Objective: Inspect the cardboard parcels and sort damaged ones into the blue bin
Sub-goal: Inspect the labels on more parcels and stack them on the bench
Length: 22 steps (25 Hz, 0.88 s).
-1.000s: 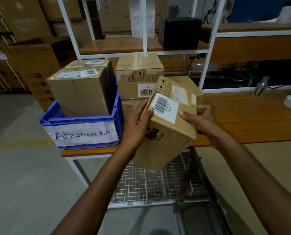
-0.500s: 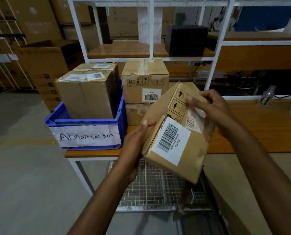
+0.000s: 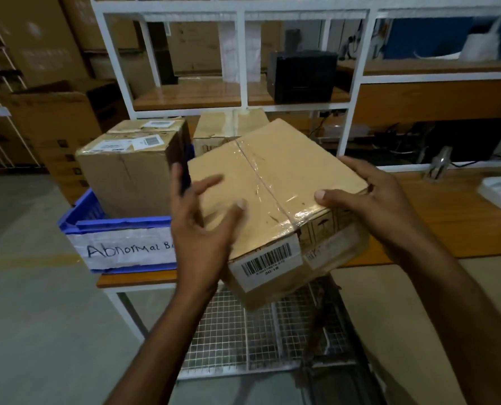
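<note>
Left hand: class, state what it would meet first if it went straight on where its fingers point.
Probably the held parcel, which the left hand touches at its near-left edge; depth is unclear.

taped cardboard parcel (image 3: 272, 182) tilted, barcode label facing camera, blue bin (image 3: 97, 220) holding boxes

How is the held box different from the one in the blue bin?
The held parcel is tilted between the left hand and right hand; the binned parcel stands upright in the blue bin. The held parcel's barcode label is on its side; the binned parcel's labels are on top. Both are brown cardboard.
</note>
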Motion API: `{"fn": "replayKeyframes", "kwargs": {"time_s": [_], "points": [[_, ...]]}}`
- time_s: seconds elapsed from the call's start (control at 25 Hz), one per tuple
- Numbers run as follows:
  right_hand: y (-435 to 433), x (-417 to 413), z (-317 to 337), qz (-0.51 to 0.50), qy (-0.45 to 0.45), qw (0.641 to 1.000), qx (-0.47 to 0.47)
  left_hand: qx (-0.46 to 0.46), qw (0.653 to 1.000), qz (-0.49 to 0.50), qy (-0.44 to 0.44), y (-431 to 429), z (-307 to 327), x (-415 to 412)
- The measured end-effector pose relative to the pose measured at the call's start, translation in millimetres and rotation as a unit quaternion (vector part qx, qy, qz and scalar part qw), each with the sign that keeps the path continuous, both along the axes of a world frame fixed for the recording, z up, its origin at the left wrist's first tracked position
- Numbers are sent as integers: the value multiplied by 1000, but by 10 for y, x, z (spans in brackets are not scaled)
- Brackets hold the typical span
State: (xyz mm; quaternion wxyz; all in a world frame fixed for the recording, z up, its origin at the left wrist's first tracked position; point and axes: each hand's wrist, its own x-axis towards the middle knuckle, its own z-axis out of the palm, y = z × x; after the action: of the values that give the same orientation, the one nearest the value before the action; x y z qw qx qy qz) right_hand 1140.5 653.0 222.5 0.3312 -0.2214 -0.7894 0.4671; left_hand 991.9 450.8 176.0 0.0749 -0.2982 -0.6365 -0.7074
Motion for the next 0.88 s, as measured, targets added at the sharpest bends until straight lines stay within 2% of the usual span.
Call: {"fn": "replayKeyframes", "kwargs": {"time_s": [0.04, 0.12, 0.16, 0.2, 0.28, 0.36, 0.44, 0.52, 0.6, 0.68, 0.88], "points": [[-23, 13, -28, 0, 19, 1000, 12, 54, 994, 25, -89, 6, 38, -34], [-80, 32, -79, 9, 54, 998, 21, 102, 957, -18, -270, 1, 61, -74], [-95, 47, -87, 14, 66, 997, 20, 82, 946, -59, -309, 8, 46, -76], [-88, 58, -101, 21, 75, 997, 27, 56, 946, -88, -307, 14, 20, -79], [-39, 80, -116, 44, 83, 994, 55, 31, 965, -96, -243, 38, 47, -118], [78, 142, -112, 69, 74, 992, 77, 16, 982, -128, -138, 72, 143, -230], [249, 229, -81, 81, 58, 988, 115, -56, 980, -189, -29, 129, 270, -403], [475, 302, -31, 49, 50, 985, 160, -155, 953, -254, 51, 220, 456, -506], [764, 301, -21, 20, 68, 984, 166, -215, 920, -302, 125, 456, 642, -556], [1085, 241, -66, 14, 79, 984, 157, -249, 901, -307, 177, 794, 786, -604], [1969, 23, -145, 16, 113, 986, 119, -335, 866, -283, 239, 1576, 946, -742]]}}
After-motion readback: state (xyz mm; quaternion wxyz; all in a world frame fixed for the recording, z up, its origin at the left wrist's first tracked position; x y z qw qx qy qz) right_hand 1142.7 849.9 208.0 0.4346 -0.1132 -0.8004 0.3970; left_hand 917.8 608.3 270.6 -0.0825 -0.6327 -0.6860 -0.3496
